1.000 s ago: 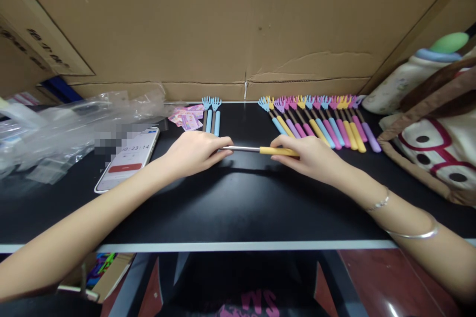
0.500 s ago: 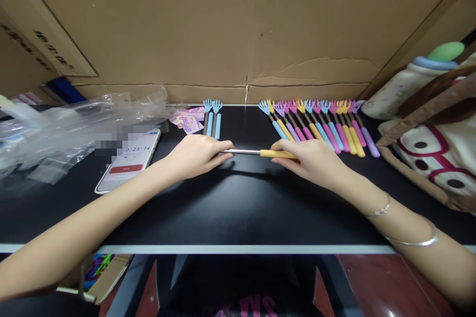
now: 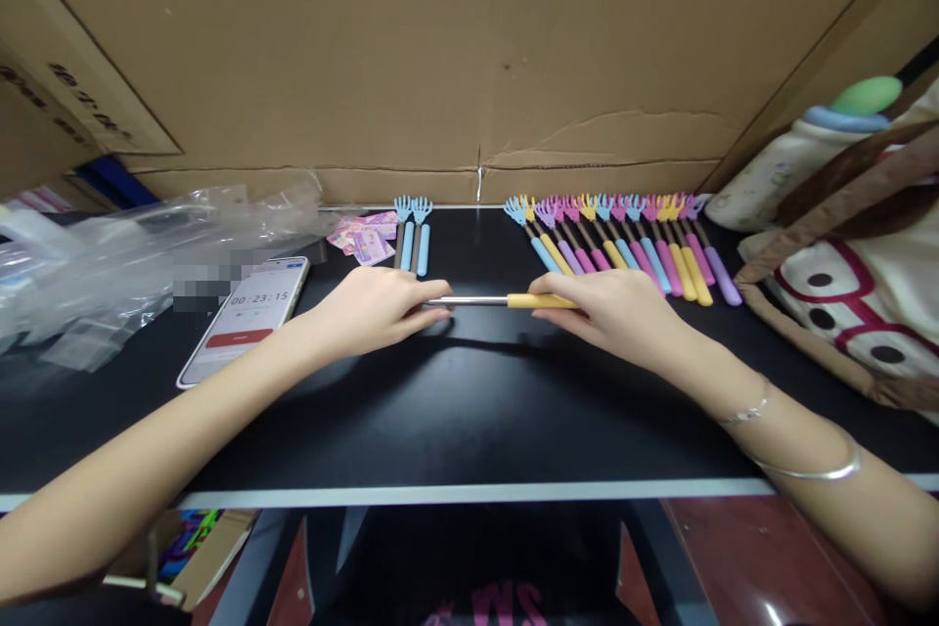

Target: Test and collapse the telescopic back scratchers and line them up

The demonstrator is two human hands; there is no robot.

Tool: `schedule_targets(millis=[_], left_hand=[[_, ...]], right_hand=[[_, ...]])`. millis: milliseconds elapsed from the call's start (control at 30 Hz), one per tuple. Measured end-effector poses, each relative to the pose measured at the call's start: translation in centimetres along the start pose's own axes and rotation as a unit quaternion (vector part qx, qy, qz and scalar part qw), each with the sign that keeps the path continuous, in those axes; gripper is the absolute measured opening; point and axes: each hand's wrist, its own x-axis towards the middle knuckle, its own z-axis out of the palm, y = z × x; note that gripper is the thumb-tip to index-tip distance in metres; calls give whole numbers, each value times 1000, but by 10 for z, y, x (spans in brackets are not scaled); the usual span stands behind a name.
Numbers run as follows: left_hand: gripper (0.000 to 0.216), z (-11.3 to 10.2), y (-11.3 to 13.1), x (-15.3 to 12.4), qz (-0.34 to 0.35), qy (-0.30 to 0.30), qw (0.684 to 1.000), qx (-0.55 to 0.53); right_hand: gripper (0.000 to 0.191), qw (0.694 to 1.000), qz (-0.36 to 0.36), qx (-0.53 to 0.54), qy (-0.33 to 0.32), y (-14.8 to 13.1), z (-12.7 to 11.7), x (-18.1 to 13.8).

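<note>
A yellow-handled back scratcher (image 3: 543, 301) is held level above the black table. My left hand (image 3: 378, 308) is closed on the left end of its metal rod, and whatever head it has there is hidden by the fingers. On the yellow grip, my right hand (image 3: 612, 313) is closed with thumb and fingers pinched together. Just beyond my left hand, two blue back scratchers (image 3: 415, 240) lie side by side, hand-shaped heads pointing away. Past my right hand lies a row of back scratchers (image 3: 638, 245) in blue, yellow, pink and purple.
At left, clear plastic bags (image 3: 147, 245) lie behind a phone (image 3: 245, 318) running a timer. Small printed cards (image 3: 367, 240) sit beside the blue pair. A cardboard wall (image 3: 440, 49) closes off the back. On the right are a bottle-shaped item (image 3: 792, 166) and a cloth bag (image 3: 843, 313).
Both hands keep the same hold on the back scratcher. The view has shifted slightly, so most things sit a little further left. The phone's timer has advanced one second.
</note>
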Motion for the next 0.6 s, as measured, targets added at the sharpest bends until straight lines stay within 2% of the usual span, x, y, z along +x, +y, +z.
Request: schedule_targets(millis=[133,300,433,600], left_hand=[[42,1,-2,-1,0,30,999,34],[45,-1,-3,-3,-11,38,998,54],[41,-3,-4,-3,-35,55,995,73],[36,1,-8,-1,-16,65,996,65]], right_hand=[[35,1000,6,1,8,2,-4,1],[36,1000,19,-9,22,6,-5,0],[38,998,52,-24,34,6,-5,0],[32,998,58,0,17,7,-3,1]])
